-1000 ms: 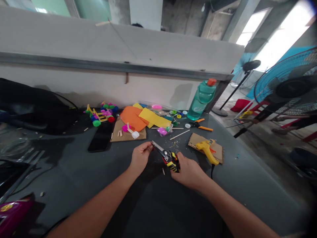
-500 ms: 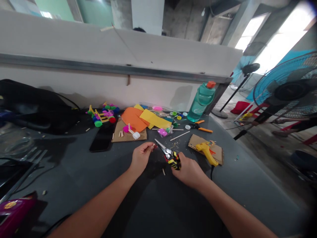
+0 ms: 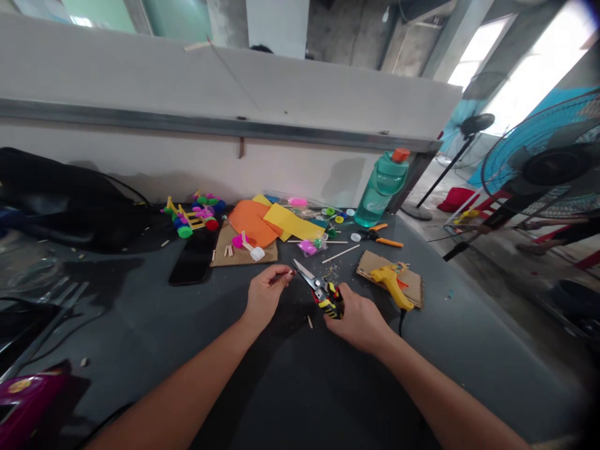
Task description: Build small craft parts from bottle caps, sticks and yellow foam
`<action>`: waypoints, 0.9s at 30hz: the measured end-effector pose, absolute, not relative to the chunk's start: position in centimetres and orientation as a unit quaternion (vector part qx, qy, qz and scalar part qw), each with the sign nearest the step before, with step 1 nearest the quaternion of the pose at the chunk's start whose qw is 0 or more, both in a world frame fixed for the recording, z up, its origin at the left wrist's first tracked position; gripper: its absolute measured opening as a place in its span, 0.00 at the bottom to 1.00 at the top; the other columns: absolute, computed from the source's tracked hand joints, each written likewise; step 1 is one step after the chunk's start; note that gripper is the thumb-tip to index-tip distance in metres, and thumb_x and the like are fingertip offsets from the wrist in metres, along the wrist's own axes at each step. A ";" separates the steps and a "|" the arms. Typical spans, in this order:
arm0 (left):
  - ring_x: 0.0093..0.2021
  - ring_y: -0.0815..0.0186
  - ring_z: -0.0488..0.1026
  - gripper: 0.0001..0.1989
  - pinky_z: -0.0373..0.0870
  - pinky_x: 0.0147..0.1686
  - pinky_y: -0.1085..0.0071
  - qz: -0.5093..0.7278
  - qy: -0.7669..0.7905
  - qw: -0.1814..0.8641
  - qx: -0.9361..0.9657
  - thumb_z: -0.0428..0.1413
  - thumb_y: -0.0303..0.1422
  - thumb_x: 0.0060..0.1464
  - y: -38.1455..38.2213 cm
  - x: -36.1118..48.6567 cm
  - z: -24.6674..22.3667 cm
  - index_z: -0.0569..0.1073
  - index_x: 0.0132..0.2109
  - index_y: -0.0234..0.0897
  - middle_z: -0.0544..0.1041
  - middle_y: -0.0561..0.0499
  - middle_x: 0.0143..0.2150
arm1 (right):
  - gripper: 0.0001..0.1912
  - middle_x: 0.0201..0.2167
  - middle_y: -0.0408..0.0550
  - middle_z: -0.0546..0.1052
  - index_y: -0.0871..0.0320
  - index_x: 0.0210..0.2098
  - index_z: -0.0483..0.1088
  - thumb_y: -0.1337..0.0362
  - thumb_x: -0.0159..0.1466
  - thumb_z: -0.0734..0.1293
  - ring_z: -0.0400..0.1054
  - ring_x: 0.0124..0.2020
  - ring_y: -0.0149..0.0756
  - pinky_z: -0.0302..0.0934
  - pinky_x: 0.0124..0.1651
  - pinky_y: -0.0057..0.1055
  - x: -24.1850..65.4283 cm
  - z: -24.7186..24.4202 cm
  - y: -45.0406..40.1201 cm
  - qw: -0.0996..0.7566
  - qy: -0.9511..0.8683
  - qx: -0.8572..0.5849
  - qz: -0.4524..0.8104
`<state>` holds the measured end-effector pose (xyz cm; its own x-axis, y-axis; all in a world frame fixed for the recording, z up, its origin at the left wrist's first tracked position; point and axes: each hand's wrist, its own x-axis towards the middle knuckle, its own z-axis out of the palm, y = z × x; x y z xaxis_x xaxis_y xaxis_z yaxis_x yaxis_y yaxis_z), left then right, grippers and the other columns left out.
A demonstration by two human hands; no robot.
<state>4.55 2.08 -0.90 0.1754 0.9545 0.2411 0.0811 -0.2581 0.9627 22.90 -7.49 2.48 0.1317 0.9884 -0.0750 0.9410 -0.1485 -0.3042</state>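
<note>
My right hand [image 3: 359, 317] is wrapped round the yellow, red and black handles of a pair of shears [image 3: 319, 284]. The metal blades point up and to the left. Just left of the blade tips, my left hand [image 3: 267, 292] pinches something tiny between thumb and fingers; it is too small to make out. A short wooden piece [image 3: 310, 322] lies on the dark table between my hands. Beyond the blades is a thin white stick [image 3: 340, 254].
Behind my hands are a cardboard piece [image 3: 220, 256] with orange paper [image 3: 250, 222], a black phone [image 3: 191, 262] and colourful wheeled toys [image 3: 190, 222]. To the right are a yellow glue gun [image 3: 392, 284] on cardboard, orange-handled pliers [image 3: 389, 242] and a teal bottle [image 3: 380, 190].
My left hand has shifted very slightly left. The grip on the shears looks the same, and the view has moved a little.
</note>
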 end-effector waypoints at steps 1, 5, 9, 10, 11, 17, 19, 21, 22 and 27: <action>0.28 0.68 0.71 0.09 0.69 0.30 0.73 0.493 0.413 0.448 0.621 0.57 0.36 0.49 2.1 4.6 -0.9 0.75 0.35 0.35 0.76 0.51 0.31 | 0.17 0.32 0.48 0.75 0.58 0.39 0.60 0.57 0.53 0.65 0.70 0.31 0.40 0.45 0.29 0.29 22.9 2.5 -7.5 0.094 -0.652 -0.741 0.129; 0.27 0.69 0.70 0.07 0.69 0.29 0.74 0.505 0.395 0.448 0.623 0.57 0.35 0.49 2.1 4.6 -0.8 0.75 0.33 0.35 0.75 0.52 0.30 | 0.17 0.30 0.47 0.74 0.58 0.39 0.60 0.57 0.53 0.65 0.69 0.29 0.38 0.45 0.29 0.28 22.7 2.4 -7.7 0.094 -0.667 -0.729 0.120; 0.28 0.69 0.70 0.07 0.69 0.30 0.74 0.509 0.374 0.455 0.628 0.56 0.34 0.50 2.0 4.5 -0.8 0.75 0.33 0.36 0.74 0.51 0.33 | 0.17 0.29 0.46 0.74 0.57 0.39 0.59 0.57 0.53 0.65 0.68 0.29 0.37 0.44 0.28 0.28 22.7 2.4 -7.8 0.086 -0.673 -0.725 0.119; 0.28 0.69 0.70 0.07 0.69 0.30 0.74 0.509 0.372 0.453 0.630 0.56 0.34 0.50 2.0 4.5 -0.8 0.75 0.32 0.36 0.74 0.51 0.33 | 0.17 0.29 0.46 0.74 0.57 0.39 0.59 0.57 0.53 0.65 0.68 0.29 0.37 0.44 0.28 0.28 22.7 2.4 -7.9 0.085 -0.674 -0.724 0.120; 0.29 0.68 0.70 0.07 0.69 0.30 0.74 0.509 0.372 0.450 0.633 0.56 0.34 0.50 2.0 4.4 -0.8 0.76 0.32 0.36 0.74 0.51 0.32 | 0.17 0.29 0.46 0.74 0.57 0.39 0.59 0.57 0.53 0.65 0.68 0.29 0.37 0.44 0.28 0.28 22.7 2.4 -7.9 0.084 -0.674 -0.724 0.121; 0.31 0.67 0.71 0.06 0.68 0.32 0.74 0.506 0.385 0.416 0.650 0.56 0.33 0.50 1.9 4.2 -0.5 0.76 0.30 0.36 0.75 0.51 0.29 | 0.16 0.29 0.46 0.74 0.57 0.39 0.59 0.59 0.53 0.64 0.69 0.28 0.37 0.44 0.28 0.28 22.7 2.7 -8.1 0.064 -0.684 -0.716 0.122; 0.31 0.67 0.72 0.06 0.68 0.33 0.73 0.508 0.387 0.409 0.651 0.56 0.33 0.50 1.8 4.2 -0.6 0.76 0.31 0.36 0.76 0.51 0.30 | 0.17 0.30 0.47 0.74 0.58 0.39 0.59 0.58 0.53 0.64 0.69 0.29 0.38 0.44 0.28 0.29 22.7 2.8 -8.1 0.057 -0.688 -0.714 0.114; 0.32 0.66 0.72 0.06 0.68 0.34 0.73 0.513 0.392 0.401 0.650 0.56 0.32 0.49 1.8 4.2 -0.7 0.76 0.31 0.36 0.76 0.51 0.30 | 0.17 0.30 0.48 0.74 0.58 0.39 0.59 0.58 0.53 0.64 0.69 0.30 0.39 0.44 0.28 0.29 22.7 2.7 -8.0 0.052 -0.692 -0.712 0.104; 0.32 0.66 0.72 0.06 0.68 0.34 0.73 0.514 0.396 0.396 0.650 0.56 0.32 0.49 1.8 4.2 -0.8 0.76 0.31 0.36 0.76 0.51 0.30 | 0.17 0.29 0.48 0.74 0.58 0.39 0.59 0.58 0.53 0.64 0.70 0.30 0.40 0.44 0.28 0.29 22.7 2.7 -8.0 0.050 -0.694 -0.712 0.100; 0.31 0.66 0.72 0.06 0.68 0.34 0.72 0.507 0.414 0.380 0.654 0.56 0.33 0.49 1.8 4.1 -0.8 0.76 0.30 0.36 0.76 0.52 0.29 | 0.15 0.30 0.48 0.75 0.57 0.39 0.58 0.58 0.54 0.62 0.71 0.30 0.41 0.44 0.27 0.30 22.7 2.2 -7.9 0.049 -0.698 -0.709 0.081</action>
<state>4.11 1.84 -0.85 0.1429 0.9265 0.3482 0.1560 -0.3685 0.9165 22.71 -7.89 2.18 0.0114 0.9989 -0.0464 0.9830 -0.0197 -0.1825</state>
